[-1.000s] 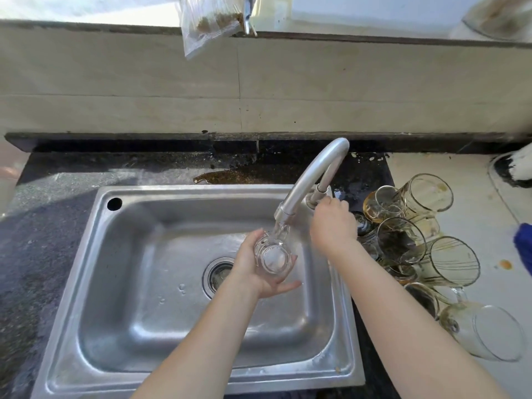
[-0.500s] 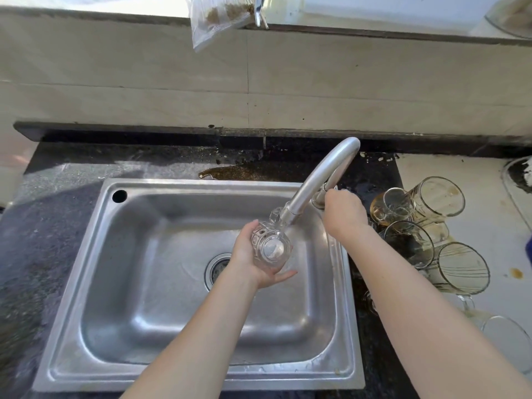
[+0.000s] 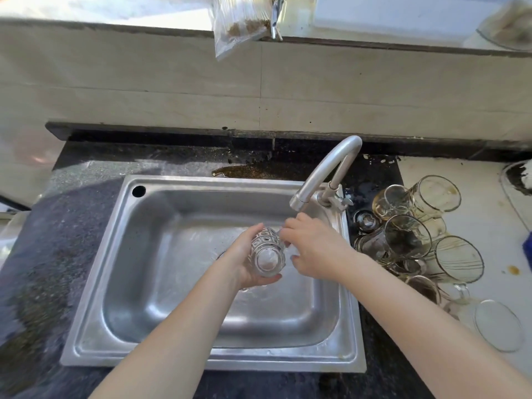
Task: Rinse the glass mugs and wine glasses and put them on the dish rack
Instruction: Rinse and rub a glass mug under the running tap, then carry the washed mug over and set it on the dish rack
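A clear patterned glass (image 3: 266,253) lies on its side over the steel sink (image 3: 161,283), its base facing me, below the tap's spout (image 3: 299,201). My left hand (image 3: 244,259) grips it from the left and underneath. My right hand (image 3: 313,246) is at the glass's far rim, fingers bent against it. Whether water runs from the tap, I cannot tell. Several dirty glass mugs (image 3: 408,234) lie heaped on the counter right of the sink.
The tap's lever (image 3: 342,201) sticks out at the sink's back right corner. A glass lid or plate (image 3: 499,325) lies at the right front. A plastic bag (image 3: 239,24) hangs over the ledge above. Brown spill (image 3: 250,171) behind the sink.
My right hand left the tap's lever and came down to the glass's rim. My left hand lowered the glass a little away from the spout.
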A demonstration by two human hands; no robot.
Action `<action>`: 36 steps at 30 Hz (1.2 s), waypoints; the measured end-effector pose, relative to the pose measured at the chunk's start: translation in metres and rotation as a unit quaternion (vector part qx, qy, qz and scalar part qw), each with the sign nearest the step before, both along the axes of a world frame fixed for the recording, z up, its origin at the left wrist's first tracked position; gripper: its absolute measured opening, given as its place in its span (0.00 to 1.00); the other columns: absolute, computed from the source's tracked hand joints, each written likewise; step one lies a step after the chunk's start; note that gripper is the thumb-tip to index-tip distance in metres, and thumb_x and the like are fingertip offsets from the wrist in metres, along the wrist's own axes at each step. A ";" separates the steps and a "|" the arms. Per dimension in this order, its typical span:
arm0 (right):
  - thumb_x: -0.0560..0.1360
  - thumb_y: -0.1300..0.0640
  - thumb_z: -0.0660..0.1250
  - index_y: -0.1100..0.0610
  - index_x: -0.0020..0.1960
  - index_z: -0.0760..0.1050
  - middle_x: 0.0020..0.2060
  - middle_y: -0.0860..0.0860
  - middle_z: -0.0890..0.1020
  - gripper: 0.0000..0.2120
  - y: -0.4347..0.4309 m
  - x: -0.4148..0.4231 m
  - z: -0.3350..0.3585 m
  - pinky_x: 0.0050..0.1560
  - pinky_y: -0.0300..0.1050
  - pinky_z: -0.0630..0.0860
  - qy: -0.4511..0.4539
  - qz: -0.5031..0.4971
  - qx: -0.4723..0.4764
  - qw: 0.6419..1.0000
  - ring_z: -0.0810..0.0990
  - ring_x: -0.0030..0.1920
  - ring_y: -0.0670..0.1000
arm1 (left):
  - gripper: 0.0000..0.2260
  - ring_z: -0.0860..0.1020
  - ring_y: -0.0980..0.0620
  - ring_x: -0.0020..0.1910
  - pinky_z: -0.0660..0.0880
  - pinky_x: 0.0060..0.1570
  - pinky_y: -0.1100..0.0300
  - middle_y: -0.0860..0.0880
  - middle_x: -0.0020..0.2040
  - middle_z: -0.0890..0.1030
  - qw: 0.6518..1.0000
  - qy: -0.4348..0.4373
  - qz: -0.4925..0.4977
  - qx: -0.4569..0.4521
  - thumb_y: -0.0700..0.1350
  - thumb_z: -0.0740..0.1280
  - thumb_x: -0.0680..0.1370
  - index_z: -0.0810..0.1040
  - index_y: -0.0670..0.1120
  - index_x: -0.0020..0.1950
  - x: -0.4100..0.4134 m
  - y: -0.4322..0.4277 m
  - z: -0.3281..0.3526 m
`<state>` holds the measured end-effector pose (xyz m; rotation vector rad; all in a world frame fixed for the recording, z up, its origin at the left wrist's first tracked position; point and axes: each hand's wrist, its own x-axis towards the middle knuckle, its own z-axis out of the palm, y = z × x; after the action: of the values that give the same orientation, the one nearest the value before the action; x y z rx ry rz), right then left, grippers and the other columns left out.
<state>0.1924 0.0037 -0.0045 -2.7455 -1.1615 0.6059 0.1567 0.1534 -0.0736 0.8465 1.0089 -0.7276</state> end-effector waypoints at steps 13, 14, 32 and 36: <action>0.82 0.51 0.57 0.55 0.35 0.63 0.29 0.47 0.65 0.18 -0.029 -0.050 0.023 0.29 0.35 0.60 0.377 -0.256 0.230 0.860 0.61 0.26 0.43 | 0.26 0.76 0.48 0.47 0.73 0.54 0.48 0.46 0.50 0.79 0.967 -0.074 -0.220 0.109 0.65 0.59 0.74 0.76 0.44 0.56 -0.042 0.019 0.032; 0.82 0.50 0.55 0.55 0.35 0.63 0.30 0.47 0.66 0.18 -0.030 -0.056 0.025 0.29 0.35 0.60 0.366 -0.255 0.235 0.864 0.62 0.26 0.42 | 0.25 0.77 0.48 0.49 0.71 0.56 0.47 0.46 0.52 0.80 0.964 -0.081 -0.226 0.115 0.64 0.58 0.75 0.77 0.44 0.56 -0.045 0.018 0.035; 0.82 0.48 0.53 0.57 0.36 0.61 0.31 0.49 0.64 0.19 -0.041 -0.210 0.029 0.35 0.46 0.58 0.175 -0.448 0.298 0.824 0.62 0.32 0.48 | 0.13 0.78 0.48 0.49 0.65 0.52 0.47 0.49 0.51 0.81 0.884 -0.207 -0.337 0.249 0.54 0.57 0.79 0.76 0.48 0.51 -0.124 -0.025 0.060; 0.82 0.45 0.53 0.56 0.36 0.63 0.28 0.48 0.65 0.21 -0.088 -0.257 0.038 0.37 0.46 0.60 0.129 -0.510 0.310 0.792 0.63 0.30 0.47 | 0.15 0.76 0.45 0.45 0.67 0.40 0.56 0.42 0.53 0.80 0.798 -0.322 -0.411 0.301 0.49 0.55 0.80 0.77 0.42 0.53 -0.136 -0.080 0.070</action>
<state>-0.0643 -0.0841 0.0336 -2.1254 0.2512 0.3190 0.0204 0.0732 -0.0041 2.0048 0.1758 -0.7365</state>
